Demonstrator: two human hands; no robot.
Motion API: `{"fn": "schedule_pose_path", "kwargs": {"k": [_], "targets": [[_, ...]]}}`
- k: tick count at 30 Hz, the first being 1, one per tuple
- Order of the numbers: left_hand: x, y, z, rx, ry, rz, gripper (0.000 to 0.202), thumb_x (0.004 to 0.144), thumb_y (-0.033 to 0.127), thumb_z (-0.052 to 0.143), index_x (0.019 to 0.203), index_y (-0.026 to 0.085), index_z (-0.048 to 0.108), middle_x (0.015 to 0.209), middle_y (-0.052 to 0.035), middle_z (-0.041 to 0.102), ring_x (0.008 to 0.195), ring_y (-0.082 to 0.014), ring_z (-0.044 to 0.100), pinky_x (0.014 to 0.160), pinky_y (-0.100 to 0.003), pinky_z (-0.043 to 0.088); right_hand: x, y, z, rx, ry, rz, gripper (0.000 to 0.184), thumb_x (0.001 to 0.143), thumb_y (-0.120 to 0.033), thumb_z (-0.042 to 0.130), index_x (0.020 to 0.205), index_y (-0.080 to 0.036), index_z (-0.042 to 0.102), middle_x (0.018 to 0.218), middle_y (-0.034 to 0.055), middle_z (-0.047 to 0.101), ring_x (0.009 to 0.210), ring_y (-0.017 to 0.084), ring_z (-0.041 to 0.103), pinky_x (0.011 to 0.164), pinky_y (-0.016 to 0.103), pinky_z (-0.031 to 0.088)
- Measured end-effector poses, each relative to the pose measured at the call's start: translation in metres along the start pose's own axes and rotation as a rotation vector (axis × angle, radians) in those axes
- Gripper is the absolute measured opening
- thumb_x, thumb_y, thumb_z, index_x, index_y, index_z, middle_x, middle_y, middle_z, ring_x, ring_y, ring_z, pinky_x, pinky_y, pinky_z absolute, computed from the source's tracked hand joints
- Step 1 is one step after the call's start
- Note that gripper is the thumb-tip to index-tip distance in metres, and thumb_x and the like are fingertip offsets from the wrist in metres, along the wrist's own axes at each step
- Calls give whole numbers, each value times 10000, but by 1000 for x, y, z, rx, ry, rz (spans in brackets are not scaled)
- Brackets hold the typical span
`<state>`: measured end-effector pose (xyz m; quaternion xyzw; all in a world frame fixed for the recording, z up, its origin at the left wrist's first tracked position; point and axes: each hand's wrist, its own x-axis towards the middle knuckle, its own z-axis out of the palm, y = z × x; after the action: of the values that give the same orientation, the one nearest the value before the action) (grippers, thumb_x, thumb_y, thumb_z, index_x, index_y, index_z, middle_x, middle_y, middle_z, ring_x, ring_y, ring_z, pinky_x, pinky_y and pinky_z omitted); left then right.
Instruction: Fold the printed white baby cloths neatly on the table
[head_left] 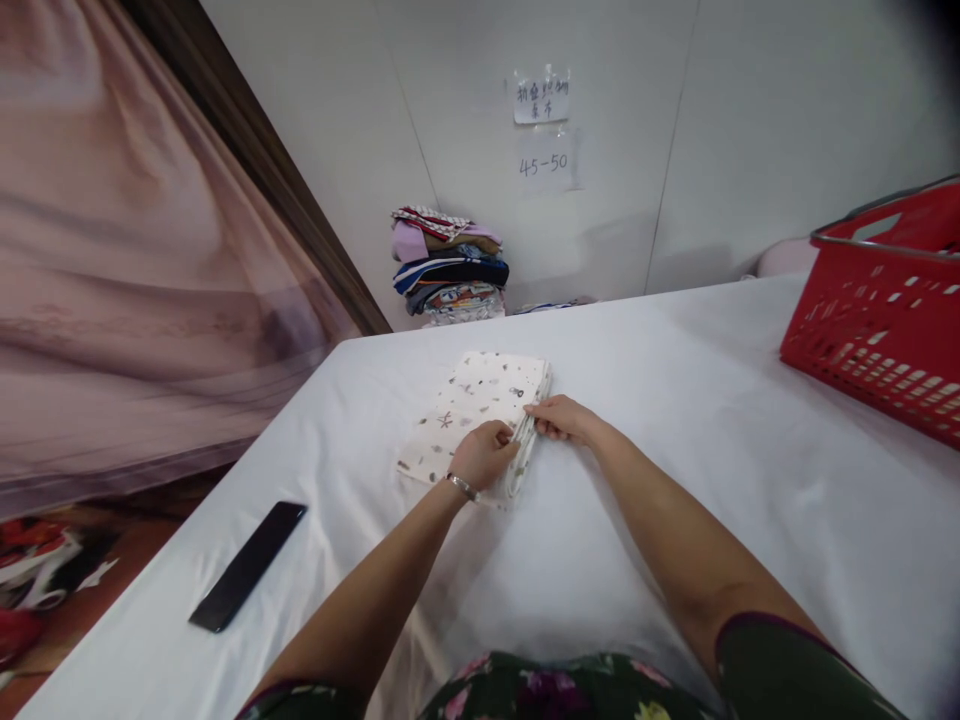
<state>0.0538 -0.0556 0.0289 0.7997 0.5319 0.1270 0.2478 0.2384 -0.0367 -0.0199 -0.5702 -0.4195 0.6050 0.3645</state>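
A white cloth [469, 400] with small scattered prints lies folded in several layers on the white-covered table [630, 580]. My left hand [484, 455], with a bracelet at its wrist, rests over the near right part of the cloth, its fingers curled and pinching the layered edge. Just beyond it, my right hand [564, 418] grips the same right-hand edge between thumb and fingers. The two hands are close together but apart. Some of the fingertips are hidden by the folds.
A dark flat phone-like slab [249, 566] lies at the table's left. At the right stands a red perforated basket [877, 320]. Folded fabrics [450, 265] are stacked beyond the far edge, by the wall with paper signs [543, 160]. A pink curtain [150, 250] hangs at left.
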Motion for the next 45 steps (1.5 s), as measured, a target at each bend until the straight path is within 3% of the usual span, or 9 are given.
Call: {"fn": "schedule_pose_path", "kwargs": {"k": [3, 7, 14, 21, 29, 33, 38, 45], "targets": [[-5, -1, -6, -69, 21, 21, 170, 737, 322, 496, 779, 198, 604, 713, 19, 618, 594, -102, 535, 562, -207, 403, -8, -3, 3, -50, -120, 32, 371, 661, -483, 666, 585, -147, 529, 436, -28, 520, 307, 47, 402, 256, 170, 176], [-8, -11, -20, 9, 130, 24, 156, 742, 289, 485, 765, 197, 609, 715, 10, 614, 623, -117, 538, 606, -229, 422, -16, 0, 8, -1, -228, 59, 369, 680, -495, 647, 661, -137, 559, 442, -33, 518, 306, 44, 404, 252, 158, 179], [-6, -61, -35, 171, 333, 11, 199, 752, 264, 473, 866, 184, 615, 996, -46, 597, 909, -180, 562, 807, -284, 440, -37, 8, 18, 134, -419, 118, 325, 709, -452, 638, 705, -149, 521, 468, -41, 526, 303, 33, 398, 255, 140, 150], [4, -109, -36, 257, 463, -63, 275, 768, 363, 491, 938, 190, 620, 1129, -58, 558, 1003, -210, 538, 927, -324, 390, -59, 4, 36, 180, -468, 147, 289, 749, -395, 609, 667, -160, 462, 501, -29, 563, 301, 32, 415, 255, 137, 134], [5, -117, -35, 175, 354, -234, 386, 793, 453, 451, 1068, 208, 568, 1153, -60, 558, 935, -202, 569, 883, -331, 413, -64, 17, 54, 250, -420, 155, 232, 727, -339, 636, 708, -162, 487, 470, -55, 531, 316, 31, 409, 274, 139, 141], [5, -116, -35, 123, 316, -278, 417, 783, 490, 453, 1088, 228, 563, 1179, -53, 550, 1020, -221, 540, 901, -337, 401, -71, 23, 57, 317, -422, 130, 218, 718, -324, 639, 794, -159, 518, 465, -70, 507, 324, 27, 402, 286, 139, 135], [4, -113, -38, 84, 286, -321, 441, 767, 505, 460, 1093, 227, 568, 1194, -61, 545, 1061, -241, 518, 909, -356, 395, -79, 26, 61, 324, -369, 130, 224, 712, -326, 635, 735, -164, 483, 457, -71, 503, 315, 25, 398, 289, 139, 149], [9, -120, -42, 46, 298, -317, 389, 768, 490, 460, 1025, 237, 605, 1077, -42, 613, 967, -204, 563, 846, -304, 429, -87, 26, 67, 128, -524, 153, 294, 741, -407, 601, 908, -188, 497, 535, -45, 590, 345, 53, 487, 278, 134, 181]]}}
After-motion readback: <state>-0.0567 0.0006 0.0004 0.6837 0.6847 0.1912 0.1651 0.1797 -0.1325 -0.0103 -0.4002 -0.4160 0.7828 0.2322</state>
